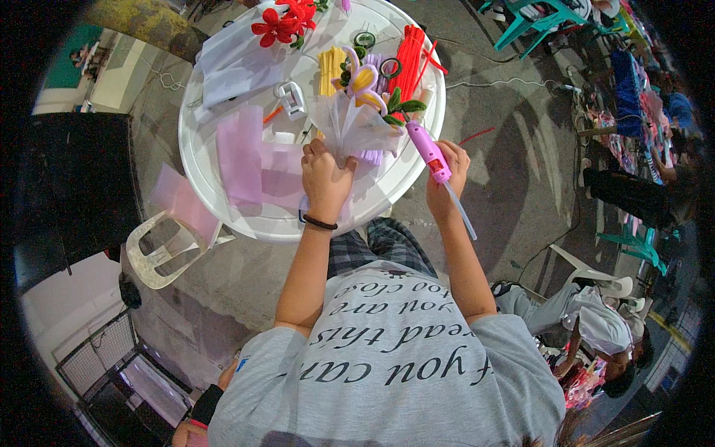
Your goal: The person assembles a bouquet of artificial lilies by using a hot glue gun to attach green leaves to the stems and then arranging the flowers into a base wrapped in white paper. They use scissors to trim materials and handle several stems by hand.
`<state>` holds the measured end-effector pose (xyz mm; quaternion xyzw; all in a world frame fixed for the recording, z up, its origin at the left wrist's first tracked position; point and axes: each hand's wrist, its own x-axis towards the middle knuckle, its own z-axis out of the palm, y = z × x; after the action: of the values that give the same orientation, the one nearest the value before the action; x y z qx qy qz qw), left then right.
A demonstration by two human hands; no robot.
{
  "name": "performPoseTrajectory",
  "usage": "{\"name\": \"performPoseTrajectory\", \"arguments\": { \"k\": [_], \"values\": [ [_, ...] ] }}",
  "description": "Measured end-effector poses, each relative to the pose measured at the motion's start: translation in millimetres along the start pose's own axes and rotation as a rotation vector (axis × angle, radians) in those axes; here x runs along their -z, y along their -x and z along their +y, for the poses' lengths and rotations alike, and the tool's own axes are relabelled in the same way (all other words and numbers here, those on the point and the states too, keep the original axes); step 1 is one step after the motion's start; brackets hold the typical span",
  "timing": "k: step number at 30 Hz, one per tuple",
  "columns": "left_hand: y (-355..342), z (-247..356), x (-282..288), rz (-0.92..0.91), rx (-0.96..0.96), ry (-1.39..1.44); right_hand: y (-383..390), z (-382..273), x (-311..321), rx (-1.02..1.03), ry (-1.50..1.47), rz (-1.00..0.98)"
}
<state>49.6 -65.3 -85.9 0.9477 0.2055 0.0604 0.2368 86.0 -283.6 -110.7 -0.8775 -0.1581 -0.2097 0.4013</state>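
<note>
My left hand [325,179] is closed on the gathered lower end of a small bouquet wrapped in sheer white paper [350,123]. A yellow and lilac fuzzy flower [365,82] rises from the wrap, with green fuzzy leaves [402,106] at its right. In my right hand [452,167] is a pink hot glue gun [427,151], its nozzle up beside the leaves. A clear glue stick [463,212] sticks out of its rear end. Whether the nozzle touches the bouquet I cannot tell.
The round white table [195,160] holds red pipe cleaners [411,59], yellow pipe cleaners [328,68], a white tape dispenser [290,100], pink wrapping sheets [240,160], white sheets [234,71] and red flowers [275,28]. A white plastic chair [167,249] stands at the left; people sit at the right.
</note>
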Motion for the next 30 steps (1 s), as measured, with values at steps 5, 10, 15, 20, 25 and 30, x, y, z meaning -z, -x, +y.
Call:
{"name": "performPoseTrajectory", "arguments": {
  "k": [5, 10, 15, 20, 25, 30],
  "values": [
    [0.2, 3.0, 3.0, -0.006, 0.019, 0.004, 2.9, 1.3, -1.0, -0.007, 0.051, 0.021],
    [-0.2, 3.0, 3.2, -0.007, 0.023, 0.024, 1.3, -1.1, -1.0, -0.001, 0.056, 0.037],
    [0.1, 2.1, 1.5, 0.011, -0.001, -0.003, 2.8, -0.7, -2.6, -0.039, 0.083, 0.050],
    [-0.1, 4.2, 2.9, 0.009, 0.005, -0.006, 4.9, 1.5, -3.4, -0.094, 0.049, 0.044],
    [-0.5, 2.6, 2.1, 0.026, -0.026, -0.010, 1.2, -0.7, -2.4, -0.042, 0.087, 0.063],
    [-0.3, 2.6, 2.3, 0.020, -0.028, -0.004, -0.4, -2.6, -2.6, -0.061, 0.096, 0.062]
  ]
}}
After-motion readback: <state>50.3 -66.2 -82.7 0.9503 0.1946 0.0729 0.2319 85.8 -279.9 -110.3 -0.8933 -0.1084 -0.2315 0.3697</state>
